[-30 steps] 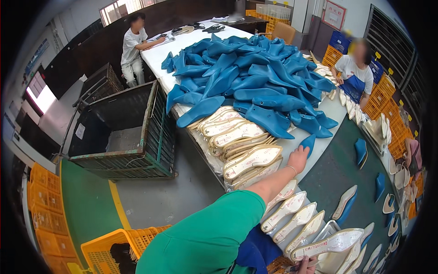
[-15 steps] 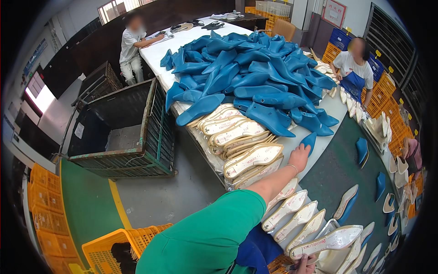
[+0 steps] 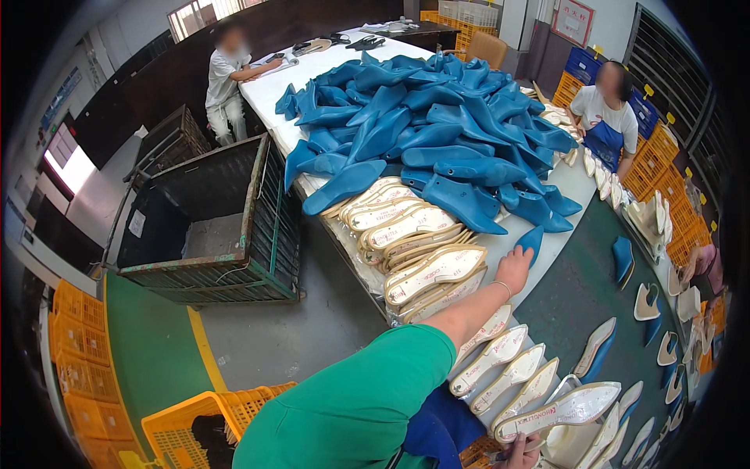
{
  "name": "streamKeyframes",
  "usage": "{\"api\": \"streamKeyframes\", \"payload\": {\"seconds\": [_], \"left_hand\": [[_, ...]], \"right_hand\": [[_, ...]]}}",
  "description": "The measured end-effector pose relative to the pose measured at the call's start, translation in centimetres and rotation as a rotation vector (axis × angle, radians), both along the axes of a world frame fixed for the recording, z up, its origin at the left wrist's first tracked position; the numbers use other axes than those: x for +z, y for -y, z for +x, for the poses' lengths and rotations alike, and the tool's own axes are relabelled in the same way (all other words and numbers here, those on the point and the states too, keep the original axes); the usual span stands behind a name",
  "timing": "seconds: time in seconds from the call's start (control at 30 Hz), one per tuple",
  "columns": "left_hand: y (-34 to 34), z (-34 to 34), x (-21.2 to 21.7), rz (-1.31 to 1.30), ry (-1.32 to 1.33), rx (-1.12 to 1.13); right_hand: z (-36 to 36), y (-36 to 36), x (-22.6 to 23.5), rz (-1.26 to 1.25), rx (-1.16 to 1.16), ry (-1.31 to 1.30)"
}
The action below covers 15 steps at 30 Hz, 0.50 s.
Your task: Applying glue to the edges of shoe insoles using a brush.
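Observation:
My left arm, in a green sleeve, reaches forward, and my left hand [image 3: 513,270] is closed round a blue shoe last [image 3: 532,241] beside the pile. Its pointed end sticks out past my fingers. Low in the view, my right hand [image 3: 522,452] grips the heel end of a white insole [image 3: 561,409] with red print, held slanting above other insoles. A row of white insoles [image 3: 488,359] lies under and beside my left forearm. Stacked insoles [image 3: 434,275] stand to the left of my left hand. Behind them rises a big heap of blue lasts [image 3: 437,133].
A green conveyor belt [image 3: 547,309] on the right carries lasts with insoles [image 3: 595,349]. A metal cage cart [image 3: 187,270] stands left of the table, with a yellow crate [image 3: 183,430] nearer me. One person [image 3: 228,82] sits at far left; another [image 3: 605,113] works at far right.
A white insole piece now lies at the blue last on the belt's right side, and a hand there has drawn back. Both my hands keep their holds almost unmoved.

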State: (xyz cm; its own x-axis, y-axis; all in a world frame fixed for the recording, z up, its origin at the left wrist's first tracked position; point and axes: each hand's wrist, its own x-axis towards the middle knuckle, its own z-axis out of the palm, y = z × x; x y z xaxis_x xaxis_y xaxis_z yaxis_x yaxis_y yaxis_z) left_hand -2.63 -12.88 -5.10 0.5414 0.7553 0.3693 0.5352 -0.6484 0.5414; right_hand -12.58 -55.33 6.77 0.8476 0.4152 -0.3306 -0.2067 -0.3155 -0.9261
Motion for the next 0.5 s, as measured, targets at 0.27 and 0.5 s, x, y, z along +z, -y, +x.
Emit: {"api": "streamKeyframes", "payload": {"seconds": [0.27, 0.5], "left_hand": [[0.4, 0.0, 0.2, 0.044, 0.019, 0.019], [-0.3, 0.1, -0.5, 0.044, 0.008, 0.034]], "right_hand": [[0.3, 0.6, -1.6, 0.037, -0.052, -0.074], [-0.9, -0.7, 0.2, 0.121, -0.060, -0.007]]}}
